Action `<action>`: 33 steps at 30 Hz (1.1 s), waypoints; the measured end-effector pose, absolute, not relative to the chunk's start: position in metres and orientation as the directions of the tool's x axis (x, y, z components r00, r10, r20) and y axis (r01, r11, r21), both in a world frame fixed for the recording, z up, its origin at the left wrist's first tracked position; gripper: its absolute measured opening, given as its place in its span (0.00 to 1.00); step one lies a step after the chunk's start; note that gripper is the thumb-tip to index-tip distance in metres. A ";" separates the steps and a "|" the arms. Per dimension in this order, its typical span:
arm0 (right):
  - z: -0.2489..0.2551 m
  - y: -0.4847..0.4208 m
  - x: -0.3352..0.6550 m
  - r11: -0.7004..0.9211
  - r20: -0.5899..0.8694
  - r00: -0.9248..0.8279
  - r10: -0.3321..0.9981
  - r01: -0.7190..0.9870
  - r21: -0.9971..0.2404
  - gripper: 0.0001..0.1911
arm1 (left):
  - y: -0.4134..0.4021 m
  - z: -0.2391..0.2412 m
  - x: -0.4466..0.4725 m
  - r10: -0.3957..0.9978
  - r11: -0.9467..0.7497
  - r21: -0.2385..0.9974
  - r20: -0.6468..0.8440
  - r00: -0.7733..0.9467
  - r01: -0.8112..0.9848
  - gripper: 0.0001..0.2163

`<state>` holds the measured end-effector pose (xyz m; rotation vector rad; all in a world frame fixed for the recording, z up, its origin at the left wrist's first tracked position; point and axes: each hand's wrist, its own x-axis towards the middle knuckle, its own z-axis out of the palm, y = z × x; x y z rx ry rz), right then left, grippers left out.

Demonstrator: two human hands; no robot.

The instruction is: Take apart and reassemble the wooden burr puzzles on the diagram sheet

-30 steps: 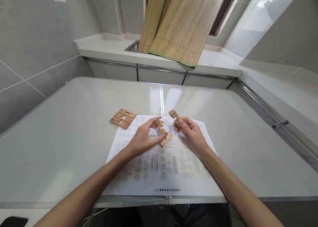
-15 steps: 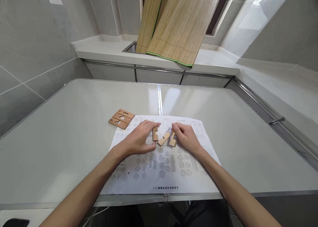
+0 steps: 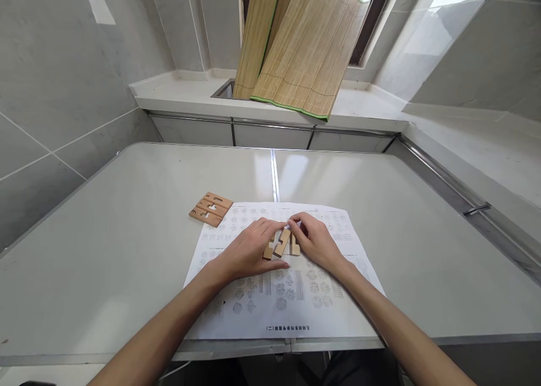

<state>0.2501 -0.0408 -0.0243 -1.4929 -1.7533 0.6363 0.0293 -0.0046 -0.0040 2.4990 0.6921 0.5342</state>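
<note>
Three notched wooden puzzle pieces (image 3: 281, 243) lie side by side on a printed instruction sheet (image 3: 287, 296) on the table. My left hand (image 3: 249, 249) rests on the sheet with its fingers curled against the left side of the pieces. From the right, my right hand (image 3: 315, 240) presses its curled fingers against the same pieces. Both hands push them together flat on the paper. A second group of three notched wooden pieces (image 3: 210, 208) lies apart at the sheet's upper left corner.
The pale table (image 3: 127, 228) has a seam down its middle and a metal rim. Behind it runs a white ledge (image 3: 186, 90) with a rolled bamboo mat (image 3: 296, 42) leaning on it. Grey tiled walls stand at left and right.
A second ago both hands held pieces lifted above the sheet. They have been laid down flat, and my hands now slide them close together side by side.
</note>
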 end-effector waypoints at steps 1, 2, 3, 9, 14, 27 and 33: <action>-0.025 -0.040 0.250 0.209 0.218 -0.058 0.974 0.594 -0.777 0.15 | -0.005 -0.004 0.030 0.561 -0.747 0.556 0.235 0.794 0.363 0.35; -0.026 -0.040 0.250 0.212 0.219 -0.058 0.974 0.575 -0.790 0.15 | -0.005 -0.004 0.030 0.561 -0.745 0.564 0.239 0.792 0.357 0.35; -0.026 -0.040 0.250 0.212 0.217 -0.058 0.974 0.554 -0.805 0.15 | -0.006 -0.004 0.031 0.561 -0.744 0.568 0.244 0.791 0.352 0.35; -0.019 -0.043 0.246 0.128 0.091 -0.120 0.989 0.341 -0.932 0.15 | -0.005 -0.003 0.031 0.573 -0.755 0.538 0.265 0.775 0.375 0.32; -0.016 -0.044 0.244 0.074 0.036 -0.145 0.989 0.265 -0.961 0.15 | -0.002 -0.008 0.030 0.601 -0.761 0.498 0.299 0.741 0.417 0.31; -0.022 -0.037 0.249 0.046 0.044 -0.014 0.999 0.348 -0.936 0.14 | 0.016 -0.013 0.016 0.757 -0.648 0.327 0.374 0.535 0.688 0.24; -0.025 -0.035 0.251 0.088 0.076 -0.047 0.996 0.356 -0.930 0.09 | 0.012 -0.014 0.016 0.731 -0.676 0.334 0.419 0.539 0.657 0.25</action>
